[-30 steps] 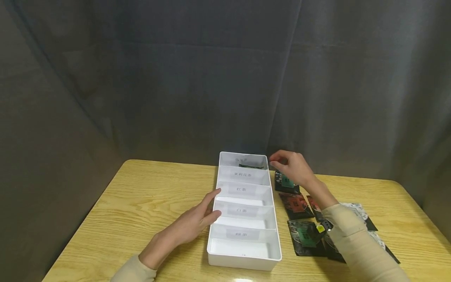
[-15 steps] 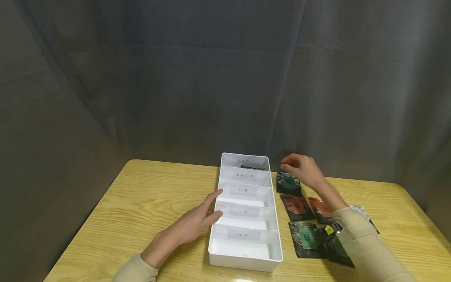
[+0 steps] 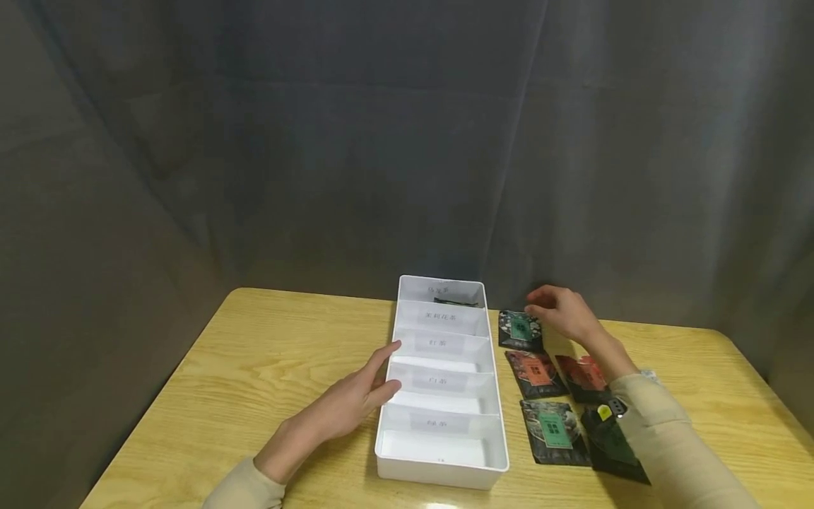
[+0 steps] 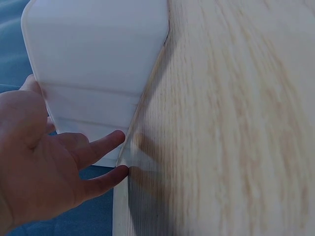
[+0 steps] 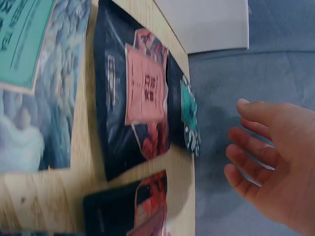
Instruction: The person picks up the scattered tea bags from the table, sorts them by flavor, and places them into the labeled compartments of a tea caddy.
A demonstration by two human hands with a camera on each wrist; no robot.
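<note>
Evidently, the left hand [image 3: 340, 406] — fingers spread wide — is at the left side of the white box [image 3: 439, 474]; the right hand [image 3: 566, 314] (loosely bent, holding nothing) hangs near the far green-labelled packet [image 3: 518, 331], right of the box.

Compartmented tray [image 3: 439, 475]: smooth plastic with a soft sheen, bearing paper-like labels [image 3: 439, 423]. Packets [image 5: 145, 93]: slightly creased, glossy film. Tabletop [image 3: 254, 367]: wood-grained, satin finish. Backdrop [image 3: 369, 177]: matt, lightly wrinkled cloth. Sleeves [image 3: 677, 438]: matt cloth.

Left grip [image 3: 346, 403] is spread, right grip [image 3: 564, 315] loosely curled, forearms [image 3: 677, 438] angled inward.
</note>
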